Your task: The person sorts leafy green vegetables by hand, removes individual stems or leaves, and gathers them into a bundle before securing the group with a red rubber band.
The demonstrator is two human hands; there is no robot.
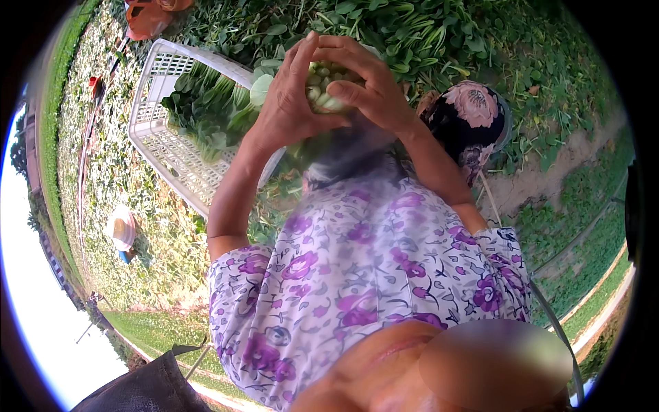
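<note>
A bunch of leafy greens with pale green stalk ends (324, 85) is held between both hands, stalk ends facing up toward the camera. My left hand (288, 95) curves around the bunch's left side in the picture, and my right hand (368, 85) curls over its top and right side. Which hand is left or right is taken from the picture's sides. Left of the hands, a white plastic crate (172, 162) holds bundled dark green leafy vegetables (206, 105). One round pale leaf shows beside the left hand.
Cut leafy greens (412, 36) lie on the ground beyond the hands. A dark flowered cloth thing (471, 116) is close on the right. An orange object (146, 18) lies at the upper left. A person in a pale hat (122, 229) is farther off in the field.
</note>
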